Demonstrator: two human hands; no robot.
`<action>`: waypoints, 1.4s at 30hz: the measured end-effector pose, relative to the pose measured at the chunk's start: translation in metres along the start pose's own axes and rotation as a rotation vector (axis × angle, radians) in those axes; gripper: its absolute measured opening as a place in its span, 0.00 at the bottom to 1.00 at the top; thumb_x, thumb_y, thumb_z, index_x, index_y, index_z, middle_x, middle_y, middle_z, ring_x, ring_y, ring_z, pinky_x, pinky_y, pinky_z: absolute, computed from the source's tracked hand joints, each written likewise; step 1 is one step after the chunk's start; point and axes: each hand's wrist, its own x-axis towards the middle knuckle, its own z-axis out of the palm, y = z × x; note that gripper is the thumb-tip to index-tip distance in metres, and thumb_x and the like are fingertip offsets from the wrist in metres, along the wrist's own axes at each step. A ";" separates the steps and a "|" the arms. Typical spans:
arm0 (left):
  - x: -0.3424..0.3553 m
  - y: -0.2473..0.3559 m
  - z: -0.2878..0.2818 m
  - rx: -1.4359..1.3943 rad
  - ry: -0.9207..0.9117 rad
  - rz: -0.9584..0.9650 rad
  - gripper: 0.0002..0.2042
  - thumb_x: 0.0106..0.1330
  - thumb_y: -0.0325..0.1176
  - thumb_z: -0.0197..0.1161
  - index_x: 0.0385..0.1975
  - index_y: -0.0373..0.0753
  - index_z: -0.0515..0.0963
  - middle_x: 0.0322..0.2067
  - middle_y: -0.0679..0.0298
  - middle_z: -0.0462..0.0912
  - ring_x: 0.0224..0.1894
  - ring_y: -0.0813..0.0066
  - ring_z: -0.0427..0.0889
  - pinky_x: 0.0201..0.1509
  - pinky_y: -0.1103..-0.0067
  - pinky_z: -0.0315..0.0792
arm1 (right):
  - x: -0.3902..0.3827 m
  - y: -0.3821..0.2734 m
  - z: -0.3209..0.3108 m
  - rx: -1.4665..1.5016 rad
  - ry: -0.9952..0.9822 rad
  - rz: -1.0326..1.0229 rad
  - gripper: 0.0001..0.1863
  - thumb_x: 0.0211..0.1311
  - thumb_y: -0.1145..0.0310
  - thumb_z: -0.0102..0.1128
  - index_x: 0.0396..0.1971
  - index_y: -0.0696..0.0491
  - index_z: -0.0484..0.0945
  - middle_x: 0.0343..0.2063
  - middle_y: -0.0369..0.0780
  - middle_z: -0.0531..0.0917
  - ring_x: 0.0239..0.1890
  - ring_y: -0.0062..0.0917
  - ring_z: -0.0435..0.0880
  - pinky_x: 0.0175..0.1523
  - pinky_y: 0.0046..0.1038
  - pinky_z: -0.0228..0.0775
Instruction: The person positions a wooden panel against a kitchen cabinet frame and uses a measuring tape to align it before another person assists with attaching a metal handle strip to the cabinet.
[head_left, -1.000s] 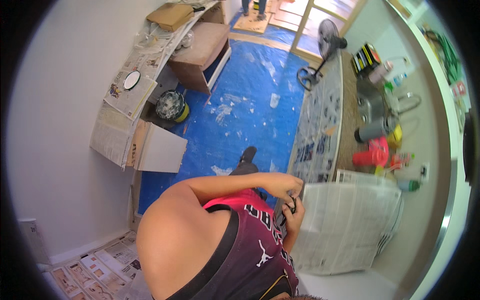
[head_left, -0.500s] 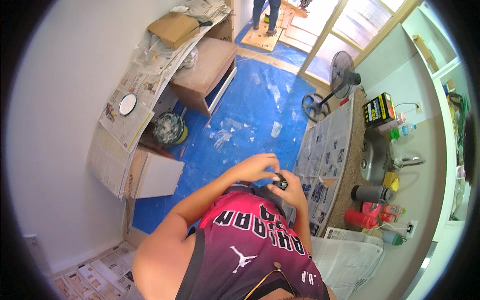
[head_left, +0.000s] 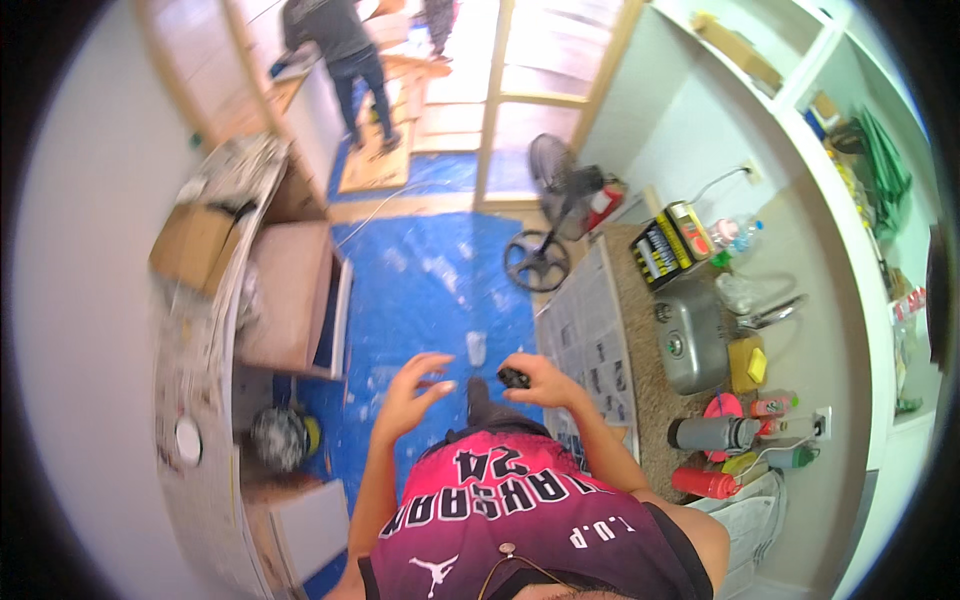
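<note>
My right hand point(head_left: 545, 383) is closed round a small, dark, rounded object point(head_left: 514, 378), held in front of my waist. Part of that object is covered by the fingers, and its kind cannot be made out. To its left, my left hand point(head_left: 412, 396) hangs in the air with curled fingers apart and nothing in them. Below both hands lies the blue floor sheet point(head_left: 410, 300), smeared with white.
A pedestal fan point(head_left: 552, 190) stands beyond the counter, which holds a steel sink point(head_left: 690, 345), a black and yellow box point(head_left: 668, 245) and several bottles. On the left are a newspaper-covered surface point(head_left: 190, 350), a brown cabinet point(head_left: 290, 285) and a bucket point(head_left: 282, 438). Another person point(head_left: 345, 65) stands beyond the doorway.
My hands, together at the dark object before, have come apart; the left has let go and moved left. The view has turned right, and more of the person beyond the doorway shows.
</note>
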 end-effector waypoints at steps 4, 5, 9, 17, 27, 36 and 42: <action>0.052 -0.035 -0.044 0.126 0.192 -0.132 0.17 0.69 0.31 0.69 0.56 0.38 0.82 0.51 0.60 0.84 0.53 0.69 0.84 0.54 0.74 0.79 | 0.070 0.021 -0.044 0.126 -0.026 0.046 0.23 0.57 0.55 0.74 0.44 0.58 0.81 0.34 0.45 0.83 0.36 0.36 0.82 0.45 0.36 0.74; 0.063 -0.043 -0.054 0.103 0.222 -0.170 0.16 0.69 0.31 0.69 0.56 0.38 0.83 0.50 0.60 0.84 0.52 0.70 0.84 0.53 0.74 0.78 | 0.088 0.027 -0.051 0.175 -0.052 0.052 0.24 0.58 0.54 0.74 0.44 0.58 0.81 0.35 0.45 0.83 0.36 0.35 0.82 0.45 0.36 0.74; 0.122 -0.062 -0.095 0.119 0.251 -0.283 0.14 0.71 0.31 0.68 0.54 0.36 0.83 0.49 0.61 0.85 0.51 0.71 0.84 0.52 0.76 0.78 | 0.163 0.053 -0.072 0.127 -0.035 0.088 0.27 0.59 0.50 0.75 0.46 0.58 0.81 0.35 0.45 0.84 0.37 0.33 0.82 0.45 0.36 0.75; 0.277 -0.168 -0.204 -0.089 0.362 -0.370 0.15 0.74 0.34 0.66 0.54 0.33 0.81 0.41 0.63 0.85 0.41 0.79 0.80 0.44 0.81 0.76 | 0.354 0.090 -0.133 0.453 0.001 0.204 0.20 0.64 0.55 0.70 0.49 0.52 0.81 0.35 0.40 0.84 0.36 0.23 0.82 0.42 0.31 0.74; 0.643 -0.144 -0.356 0.356 -0.065 -0.073 0.15 0.71 0.36 0.67 0.53 0.34 0.83 0.46 0.55 0.88 0.46 0.65 0.87 0.53 0.72 0.79 | 0.368 0.055 -0.390 0.387 1.128 0.242 0.05 0.62 0.73 0.62 0.36 0.57 0.80 0.35 0.38 0.82 0.36 0.26 0.83 0.43 0.28 0.77; 0.847 -0.118 -0.312 0.132 -0.328 0.015 0.16 0.73 0.36 0.67 0.55 0.36 0.82 0.52 0.56 0.87 0.51 0.64 0.87 0.57 0.69 0.80 | 0.238 0.032 -0.594 -0.974 1.526 0.819 0.21 0.75 0.58 0.61 0.63 0.49 0.82 0.35 0.38 0.82 0.34 0.25 0.79 0.40 0.31 0.74; 0.921 -0.141 -0.305 0.232 -0.603 0.055 0.18 0.73 0.39 0.67 0.58 0.37 0.81 0.55 0.56 0.86 0.53 0.62 0.86 0.61 0.68 0.77 | 0.185 0.046 -0.711 -1.550 1.602 1.581 0.28 0.74 0.52 0.57 0.71 0.42 0.74 0.55 0.52 0.84 0.47 0.57 0.85 0.51 0.52 0.78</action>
